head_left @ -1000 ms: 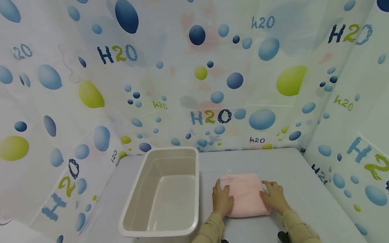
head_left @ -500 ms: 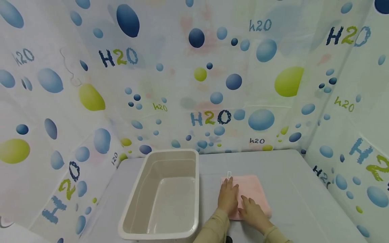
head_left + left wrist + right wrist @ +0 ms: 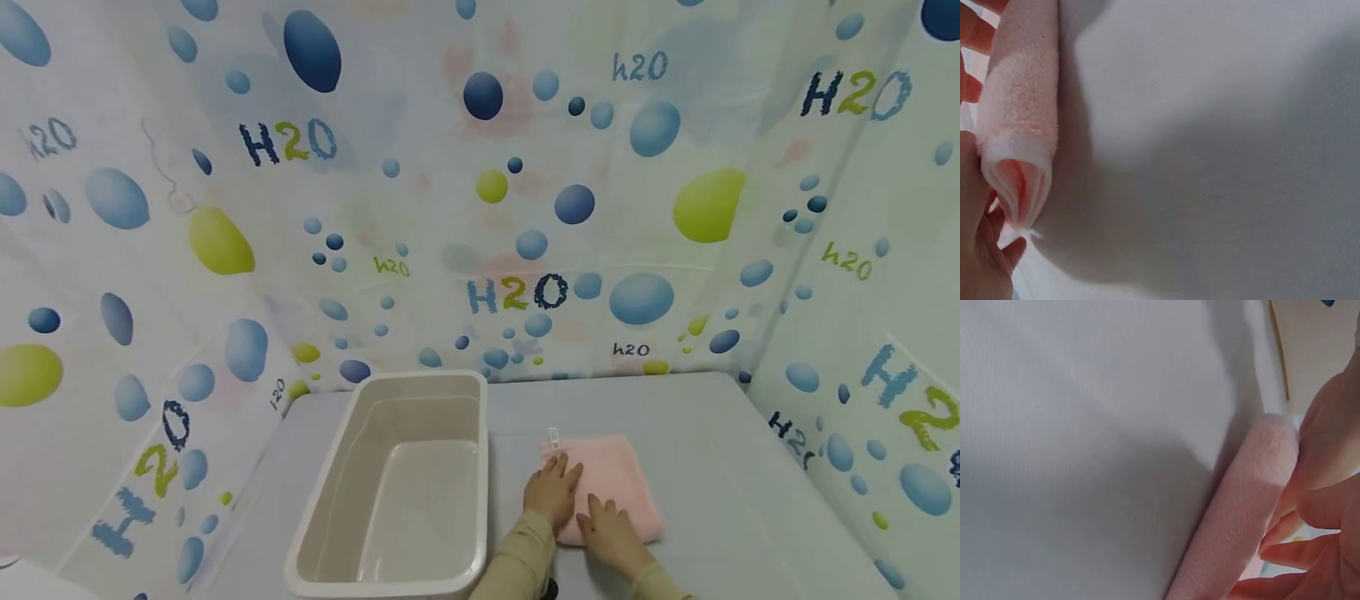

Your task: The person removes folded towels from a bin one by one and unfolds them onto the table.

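A folded pink towel [image 3: 615,467] lies flat on the grey-white table, with a small white tag [image 3: 553,437] sticking out at its far left corner. My left hand [image 3: 551,493] rests on the towel's left side, fingers extended toward the far edge. Close beside it, my right hand [image 3: 613,533] touches the near part with spread, slightly bent fingers. Seen from the left wrist, the towel [image 3: 1020,87] shows a rounded fold and stacked layers at one end. From the right wrist, the towel [image 3: 1235,512] has a thick smooth edge, fingers over its top.
A deep beige plastic tub [image 3: 483,475] stands left of the towel, near the left forearm. Grey-white covering spreads over the table [image 3: 735,500]. Behind and at both sides hang sheets [image 3: 420,208] printed with blue and green bubbles.
Both hands left the towel's side edges and came together over its left half; the right hand travelled left. Lately the left hand drew back slightly, and the tag corner shifted a little left.
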`<state>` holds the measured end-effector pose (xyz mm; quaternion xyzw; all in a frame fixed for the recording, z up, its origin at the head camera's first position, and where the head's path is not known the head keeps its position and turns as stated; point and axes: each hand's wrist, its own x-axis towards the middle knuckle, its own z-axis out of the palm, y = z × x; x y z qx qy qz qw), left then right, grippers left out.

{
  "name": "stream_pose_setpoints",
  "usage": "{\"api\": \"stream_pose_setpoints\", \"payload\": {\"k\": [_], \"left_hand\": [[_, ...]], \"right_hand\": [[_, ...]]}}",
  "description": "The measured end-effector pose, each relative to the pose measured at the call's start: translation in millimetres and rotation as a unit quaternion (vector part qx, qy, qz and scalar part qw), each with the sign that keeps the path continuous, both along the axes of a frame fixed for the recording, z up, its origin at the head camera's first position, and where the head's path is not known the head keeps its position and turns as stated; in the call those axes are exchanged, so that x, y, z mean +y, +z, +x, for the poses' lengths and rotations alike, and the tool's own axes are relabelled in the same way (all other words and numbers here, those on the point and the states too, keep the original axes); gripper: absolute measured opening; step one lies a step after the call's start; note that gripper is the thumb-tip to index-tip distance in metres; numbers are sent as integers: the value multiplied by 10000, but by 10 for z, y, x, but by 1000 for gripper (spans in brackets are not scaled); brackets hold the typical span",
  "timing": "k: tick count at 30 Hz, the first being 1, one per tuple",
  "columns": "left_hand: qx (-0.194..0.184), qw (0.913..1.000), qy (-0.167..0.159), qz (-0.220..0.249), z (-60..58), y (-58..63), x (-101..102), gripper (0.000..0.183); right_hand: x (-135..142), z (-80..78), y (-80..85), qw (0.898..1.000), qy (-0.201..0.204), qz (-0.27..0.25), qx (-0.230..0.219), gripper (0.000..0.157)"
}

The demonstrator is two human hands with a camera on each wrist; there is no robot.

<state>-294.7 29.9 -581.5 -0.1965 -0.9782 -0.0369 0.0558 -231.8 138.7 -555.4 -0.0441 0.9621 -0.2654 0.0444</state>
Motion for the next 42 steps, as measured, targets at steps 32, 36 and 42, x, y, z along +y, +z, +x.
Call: {"api": "stream_pose_setpoints", "payload": {"k": [32, 36, 42], "left_hand": [[1464, 9884, 237, -326, 526, 22, -79, 26], [1617, 9866, 137, -153, 612, -18, -55, 25], [2140, 9767, -13, 144, 658, -88, -25, 25]], "right_hand": [[709, -753, -196, 9970, 711, -239, 209, 51], [721, -795, -165, 9944, 998, -228, 275, 50], [699, -863, -119, 9917, 1240, 65, 344, 53]]}}
